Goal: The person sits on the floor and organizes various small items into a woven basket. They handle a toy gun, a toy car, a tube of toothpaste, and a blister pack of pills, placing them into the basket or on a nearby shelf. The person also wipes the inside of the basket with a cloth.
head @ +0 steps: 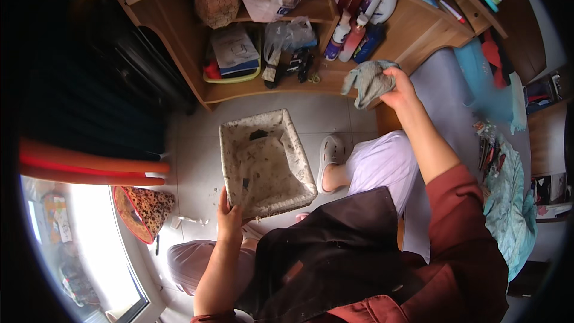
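Note:
My left hand (228, 217) grips the near left corner of a fabric-lined rectangular basket (269, 166). The basket is tilted towards me, and its off-white lining shows dark spots and patches. Nothing else can be made out inside it. A crumpled grey-green cloth (370, 81) hangs from my right hand (399, 87), pinched between thumb and fingers. That hand is up and to the right of the basket, in front of the wooden shelf unit (278, 94). Cloth and basket are apart.
Bottles (354, 38) and a shallow yellow tray (258, 74) of papers stand in the shelf unit. Plastic bags (291, 33) lie beside them. A patterned lampshade (143, 211) rests at the left near a bright window (89, 224). To the right is a bed (441, 112) with rumpled cloth (511, 206).

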A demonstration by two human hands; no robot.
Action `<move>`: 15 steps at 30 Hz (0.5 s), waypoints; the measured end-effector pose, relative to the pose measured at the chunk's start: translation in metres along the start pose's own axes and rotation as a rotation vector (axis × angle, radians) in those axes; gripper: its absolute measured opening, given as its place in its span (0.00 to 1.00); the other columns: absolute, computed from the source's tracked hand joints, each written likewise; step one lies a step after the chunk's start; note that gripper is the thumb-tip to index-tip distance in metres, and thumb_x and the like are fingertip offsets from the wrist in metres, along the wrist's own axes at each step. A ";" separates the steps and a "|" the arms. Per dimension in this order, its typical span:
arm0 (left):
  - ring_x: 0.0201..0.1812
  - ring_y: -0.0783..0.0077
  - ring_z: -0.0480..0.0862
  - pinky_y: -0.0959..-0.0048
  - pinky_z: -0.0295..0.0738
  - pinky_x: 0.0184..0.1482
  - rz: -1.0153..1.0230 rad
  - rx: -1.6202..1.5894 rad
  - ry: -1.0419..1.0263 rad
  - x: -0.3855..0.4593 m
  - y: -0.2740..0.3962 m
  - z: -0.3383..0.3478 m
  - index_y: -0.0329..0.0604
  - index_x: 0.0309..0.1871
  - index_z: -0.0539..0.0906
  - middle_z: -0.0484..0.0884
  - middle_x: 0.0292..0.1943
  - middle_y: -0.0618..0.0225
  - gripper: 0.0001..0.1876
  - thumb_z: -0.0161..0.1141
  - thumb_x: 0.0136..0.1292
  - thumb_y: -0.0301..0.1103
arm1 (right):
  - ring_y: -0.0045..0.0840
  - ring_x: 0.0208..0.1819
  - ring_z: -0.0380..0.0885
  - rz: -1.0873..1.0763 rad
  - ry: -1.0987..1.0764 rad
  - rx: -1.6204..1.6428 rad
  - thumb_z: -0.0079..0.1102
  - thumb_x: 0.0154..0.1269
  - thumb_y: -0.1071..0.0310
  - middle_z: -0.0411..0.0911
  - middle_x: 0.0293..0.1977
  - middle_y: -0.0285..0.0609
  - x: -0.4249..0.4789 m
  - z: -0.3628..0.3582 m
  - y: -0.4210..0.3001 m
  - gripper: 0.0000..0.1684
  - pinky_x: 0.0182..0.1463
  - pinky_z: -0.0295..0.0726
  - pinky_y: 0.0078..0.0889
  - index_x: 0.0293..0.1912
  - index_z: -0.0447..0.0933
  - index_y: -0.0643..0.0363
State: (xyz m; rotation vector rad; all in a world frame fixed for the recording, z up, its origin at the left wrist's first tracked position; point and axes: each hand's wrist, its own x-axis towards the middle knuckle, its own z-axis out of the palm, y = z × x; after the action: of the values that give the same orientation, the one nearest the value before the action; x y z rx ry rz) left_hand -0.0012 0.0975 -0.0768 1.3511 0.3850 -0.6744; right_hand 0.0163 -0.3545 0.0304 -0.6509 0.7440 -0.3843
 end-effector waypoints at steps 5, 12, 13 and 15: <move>0.52 0.72 0.73 0.77 0.69 0.51 0.089 0.043 -0.155 0.000 0.015 -0.012 0.39 0.66 0.57 0.72 0.54 0.64 0.33 0.42 0.51 0.15 | 0.27 0.52 0.68 0.023 0.361 -0.489 0.56 0.58 0.63 0.71 0.48 0.41 0.042 0.002 0.030 0.25 0.56 0.63 0.33 0.54 0.66 0.58; 0.57 0.73 0.69 0.78 0.60 0.58 0.348 0.346 -0.387 -0.005 0.058 -0.015 0.35 0.62 0.64 0.71 0.55 0.62 0.34 0.40 0.44 0.12 | 0.39 0.42 0.76 -0.156 -0.793 -1.928 0.60 0.51 0.53 0.75 0.40 0.59 -0.022 0.027 0.102 0.29 0.46 0.73 0.34 0.45 0.72 0.68; 0.56 0.73 0.69 0.78 0.60 0.58 0.382 0.393 -0.408 -0.006 0.062 -0.020 0.35 0.62 0.65 0.72 0.55 0.62 0.34 0.40 0.45 0.12 | 0.43 0.39 0.77 -0.113 -0.747 -2.077 0.58 0.52 0.55 0.76 0.35 0.60 -0.024 0.026 0.108 0.25 0.44 0.74 0.36 0.40 0.74 0.69; 0.55 0.74 0.71 0.78 0.62 0.56 0.477 0.650 -0.310 -0.001 0.065 -0.030 0.36 0.60 0.67 0.73 0.54 0.63 0.32 0.40 0.45 0.12 | 0.46 0.37 0.76 -0.228 -0.695 -2.013 0.55 0.53 0.58 0.76 0.32 0.59 -0.044 0.016 0.114 0.20 0.42 0.74 0.41 0.36 0.75 0.69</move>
State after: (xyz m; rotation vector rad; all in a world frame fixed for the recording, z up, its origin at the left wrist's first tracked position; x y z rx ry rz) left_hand 0.0435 0.1312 -0.0331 1.8266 -0.4394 -0.6102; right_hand 0.0086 -0.2399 -0.0142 -2.5867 0.1270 0.5813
